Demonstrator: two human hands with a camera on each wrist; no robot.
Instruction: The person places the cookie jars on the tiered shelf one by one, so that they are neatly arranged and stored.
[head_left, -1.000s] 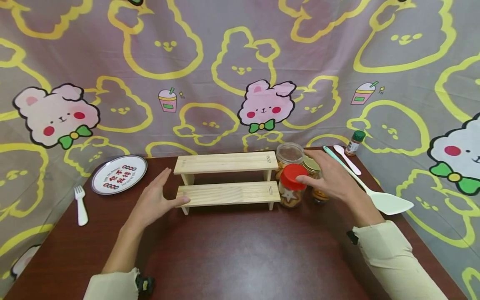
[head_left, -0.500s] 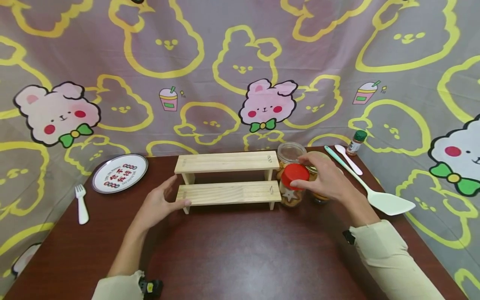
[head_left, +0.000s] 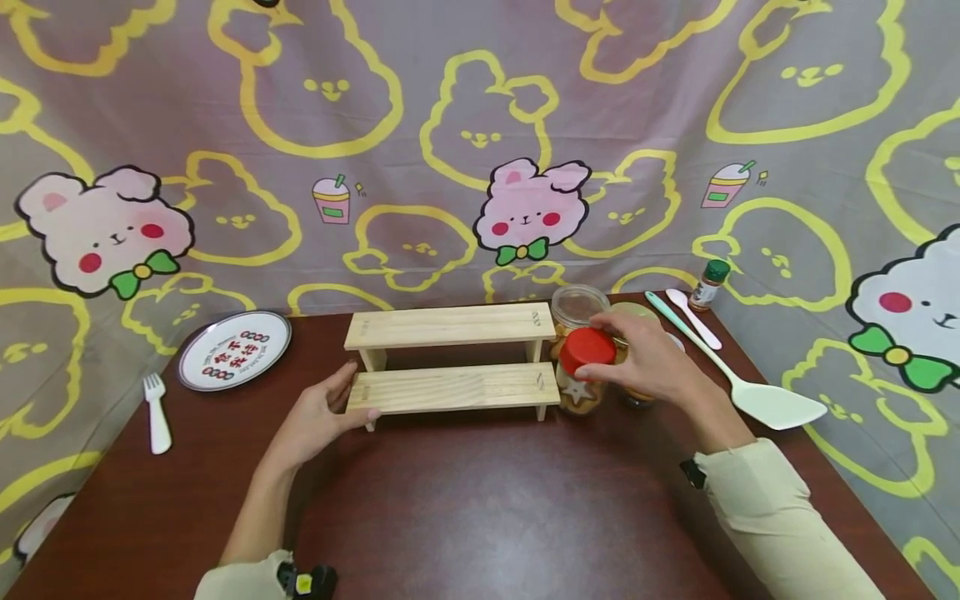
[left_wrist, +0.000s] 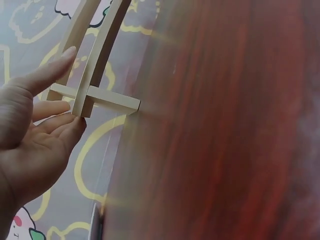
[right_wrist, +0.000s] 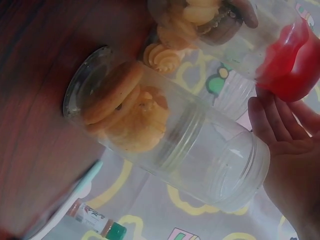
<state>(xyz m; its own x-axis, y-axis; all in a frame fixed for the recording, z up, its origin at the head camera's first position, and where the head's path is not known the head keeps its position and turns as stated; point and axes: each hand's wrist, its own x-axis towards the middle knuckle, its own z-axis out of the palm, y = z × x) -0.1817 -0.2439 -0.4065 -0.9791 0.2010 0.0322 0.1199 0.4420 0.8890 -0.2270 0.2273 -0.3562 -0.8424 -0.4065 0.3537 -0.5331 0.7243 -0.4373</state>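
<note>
A two-step wooden rack (head_left: 450, 387) stands at the back middle of the table. My left hand (head_left: 318, 421) grips the left end of its lower step, thumb over the front edge, fingers (left_wrist: 70, 131) at the end of the board. At the rack's right end stands a clear jar of cookies (head_left: 576, 392) with a red lid (head_left: 588, 352). My right hand (head_left: 648, 358) holds that lid between thumb and fingers. Behind it is a clear-lidded jar (head_left: 581, 302). A third jar, also with cookies, is partly hidden by my right hand.
To the left lie a printed plate (head_left: 236, 350) and a white fork (head_left: 157, 414). On the right are a pale green spatula (head_left: 772, 404), a white-and-pink spoon (head_left: 693, 318) and a small green-capped bottle (head_left: 708, 285). A patterned cloth (head_left: 420, 167) hangs behind the table.
My left hand has come in to the right and closed round the lower step's end. My right hand has moved left, its fingers and thumb drawing in on the red lid.
</note>
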